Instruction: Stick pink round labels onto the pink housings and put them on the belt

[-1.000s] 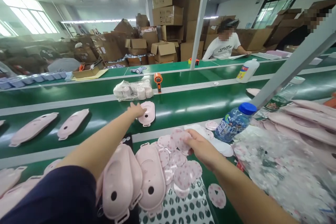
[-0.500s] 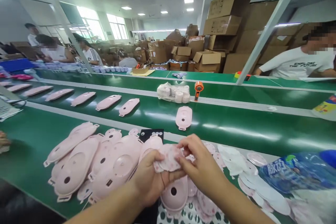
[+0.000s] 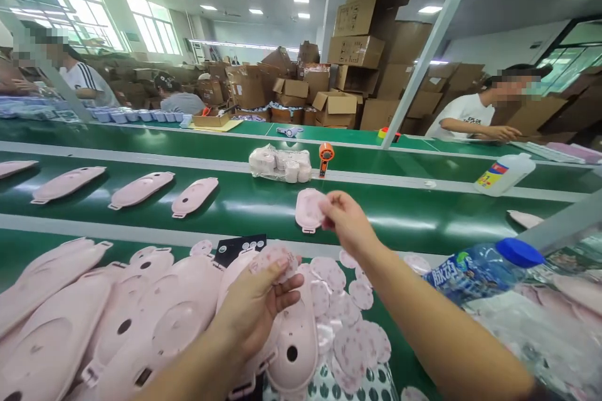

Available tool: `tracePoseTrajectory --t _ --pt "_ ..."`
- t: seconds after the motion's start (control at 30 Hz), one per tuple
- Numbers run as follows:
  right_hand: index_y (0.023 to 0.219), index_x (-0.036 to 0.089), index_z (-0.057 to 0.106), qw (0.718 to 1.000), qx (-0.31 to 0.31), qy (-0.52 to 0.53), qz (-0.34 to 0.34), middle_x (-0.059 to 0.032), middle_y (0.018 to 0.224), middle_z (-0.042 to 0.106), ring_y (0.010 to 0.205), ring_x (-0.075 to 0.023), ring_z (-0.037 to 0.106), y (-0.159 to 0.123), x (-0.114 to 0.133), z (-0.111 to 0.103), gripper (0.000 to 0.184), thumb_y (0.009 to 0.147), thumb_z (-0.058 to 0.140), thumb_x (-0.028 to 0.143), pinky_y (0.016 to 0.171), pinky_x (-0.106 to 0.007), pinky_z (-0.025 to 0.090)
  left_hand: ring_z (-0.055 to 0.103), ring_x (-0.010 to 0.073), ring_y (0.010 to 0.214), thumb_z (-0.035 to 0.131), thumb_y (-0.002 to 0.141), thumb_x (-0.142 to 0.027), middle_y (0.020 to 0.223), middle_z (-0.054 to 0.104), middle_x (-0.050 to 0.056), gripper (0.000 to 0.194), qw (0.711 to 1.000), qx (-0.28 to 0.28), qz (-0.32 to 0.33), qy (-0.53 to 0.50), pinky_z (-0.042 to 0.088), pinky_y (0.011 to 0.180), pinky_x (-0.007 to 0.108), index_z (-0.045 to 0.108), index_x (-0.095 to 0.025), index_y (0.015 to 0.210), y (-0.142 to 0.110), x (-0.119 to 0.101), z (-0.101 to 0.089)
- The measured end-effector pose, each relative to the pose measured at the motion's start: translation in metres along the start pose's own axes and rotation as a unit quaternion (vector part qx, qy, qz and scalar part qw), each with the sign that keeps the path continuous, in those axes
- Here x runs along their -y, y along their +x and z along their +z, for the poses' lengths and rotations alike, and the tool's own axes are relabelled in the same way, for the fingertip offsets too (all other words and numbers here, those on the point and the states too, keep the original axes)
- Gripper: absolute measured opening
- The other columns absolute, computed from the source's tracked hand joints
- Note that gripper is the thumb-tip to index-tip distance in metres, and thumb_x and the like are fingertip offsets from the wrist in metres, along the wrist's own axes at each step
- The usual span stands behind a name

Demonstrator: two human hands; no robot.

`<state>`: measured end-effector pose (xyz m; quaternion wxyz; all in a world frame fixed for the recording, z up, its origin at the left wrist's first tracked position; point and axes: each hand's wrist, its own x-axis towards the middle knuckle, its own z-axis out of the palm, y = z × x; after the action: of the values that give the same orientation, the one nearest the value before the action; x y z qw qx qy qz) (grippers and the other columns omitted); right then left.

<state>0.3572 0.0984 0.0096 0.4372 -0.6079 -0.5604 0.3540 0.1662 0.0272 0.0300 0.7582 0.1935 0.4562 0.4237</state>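
Observation:
My left hand (image 3: 256,307) is closed on a round pink patterned disc (image 3: 275,259), held above a pile of pink plastic shells (image 3: 155,319). My right hand (image 3: 345,220) is raised over the green belt, fingers pinched on something small that I cannot make out, right beside a single pink shell (image 3: 308,209) lying on the belt. More loose pink discs (image 3: 345,326) are scattered under and between my arms.
Several pink shells (image 3: 141,190) lie in a row on the green conveyor belt (image 3: 423,216) at the left. A water bottle (image 3: 480,266) lies at the right. A bag of rolls (image 3: 279,165), an orange tool (image 3: 325,155) and a white bottle (image 3: 504,173) sit farther back. People work across the line.
My hands have come apart: the left keeps the pink disc low, the right has lifted away toward the shell on the belt. The view has swung slightly right.

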Motion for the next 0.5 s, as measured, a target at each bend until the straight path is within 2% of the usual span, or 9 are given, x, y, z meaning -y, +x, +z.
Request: tracePoseTrajectory --t 0.1,0.2,0.27,0.37,0.43,0.5 --pt "0.113 0.015 0.049 0.994 -0.022 -0.1 0.043 -0.0008 0.083 0.056 0.067 -0.0128 0.057 0.08 -0.028 -0.006 0.022 0.097 0.048 0.03 0.064 -0.028 0.049 0.064 0.0146 0.058 0.081 0.064 -0.019 0.077 0.068 0.006 0.022 0.999 0.023 0.02 0.019 0.052 0.048 0.021 0.069 -0.011 0.08 0.006 -0.014 0.001" --pt "0.11 0.014 0.056 0.974 -0.013 -0.219 0.047 -0.0036 0.093 0.059 0.077 -0.0153 0.059 0.123 -0.057 0.0 0.024 0.095 0.056 0.032 0.072 -0.033 0.052 0.062 0.0142 0.058 0.087 0.056 -0.027 0.078 0.068 0.005 0.031 0.998 0.047 0.031 0.04 0.051 0.047 0.02 0.069 -0.013 0.077 0.008 -0.024 -0.005" --pt "0.105 0.014 0.059 0.955 -0.004 -0.295 0.03 -0.006 0.103 0.06 0.091 -0.0189 0.059 0.132 -0.071 0.006 0.021 0.094 0.058 0.032 0.083 -0.039 0.05 0.062 0.0138 0.058 0.088 0.055 -0.032 0.077 0.067 0.005 0.033 0.996 0.053 0.037 0.057 0.052 0.048 0.02 0.069 -0.014 0.075 0.01 -0.032 -0.011" --pt "0.103 0.016 0.062 0.922 0.018 -0.387 -0.019 -0.0084 0.123 0.054 0.114 -0.0243 0.05 0.13 -0.081 0.007 0.018 0.094 0.057 0.03 0.099 -0.048 0.04 0.061 0.0138 0.058 0.087 0.056 -0.035 0.075 0.066 0.004 0.033 0.994 0.051 0.049 0.088 0.052 0.049 0.021 0.07 -0.015 0.076 0.013 -0.045 -0.018" --pt "0.104 0.017 0.063 0.901 0.059 -0.426 -0.055 -0.0079 0.125 0.054 0.118 -0.0251 0.047 0.129 -0.082 0.0 0.017 0.093 0.058 0.029 0.103 -0.05 0.036 0.06 0.0139 0.058 0.086 0.056 -0.035 0.074 0.065 0.004 0.032 0.991 0.05 0.06 0.106 0.052 0.05 0.021 0.07 -0.016 0.076 0.016 -0.054 -0.02" --pt "0.106 0.017 0.064 0.883 0.111 -0.45 -0.079 -0.0071 0.119 0.058 0.115 -0.0242 0.051 0.129 -0.08 -0.009 0.018 0.093 0.059 0.028 0.101 -0.05 0.038 0.059 0.0137 0.059 0.086 0.056 -0.036 0.073 0.064 0.003 0.032 0.989 0.05 0.066 0.121 0.052 0.051 0.021 0.07 -0.016 0.075 0.019 -0.061 -0.019"
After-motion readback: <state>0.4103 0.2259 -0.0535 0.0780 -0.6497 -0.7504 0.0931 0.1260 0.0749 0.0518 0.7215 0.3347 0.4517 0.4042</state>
